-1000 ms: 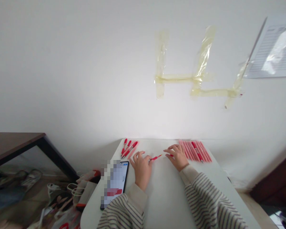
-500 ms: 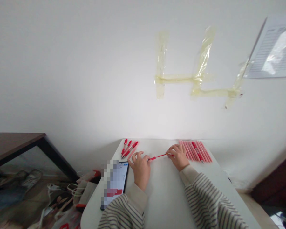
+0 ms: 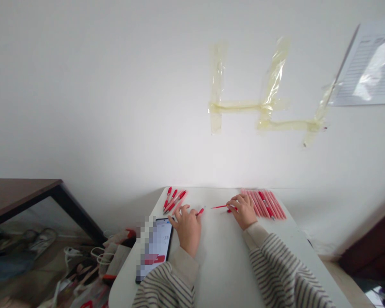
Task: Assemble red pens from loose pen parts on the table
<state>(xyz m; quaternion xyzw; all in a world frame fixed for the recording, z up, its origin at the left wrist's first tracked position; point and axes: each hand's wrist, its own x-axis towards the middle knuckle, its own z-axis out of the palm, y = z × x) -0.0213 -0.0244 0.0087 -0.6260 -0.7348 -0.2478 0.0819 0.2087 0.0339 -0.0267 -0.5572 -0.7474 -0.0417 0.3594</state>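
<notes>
My left hand [image 3: 188,226] pinches a short pen barrel [image 3: 200,211] with a red grip, its end pointing up to the right. In my right hand [image 3: 242,210], closed finger and thumb hold a thin red pen refill [image 3: 218,207], whose tip points left toward the barrel. A gap separates the refill from the barrel. Another red pen part [image 3: 231,210] shows under my right fingers; whether it is held or lies on the table I cannot tell. Several red pens [image 3: 174,200] lie beyond my left hand.
A row of pink pen-like sticks [image 3: 277,205] with a red pen [image 3: 265,203] among them lies at the white table's [image 3: 223,265] back right. A phone [image 3: 157,250] lies by my left wrist. The wall [image 3: 131,107] rises behind; bags and clutter [image 3: 93,265] fill the floor at left.
The refill has come out of the barrel: a gap now shows between my hands, where they were joined before. My right hand has shifted slightly right.
</notes>
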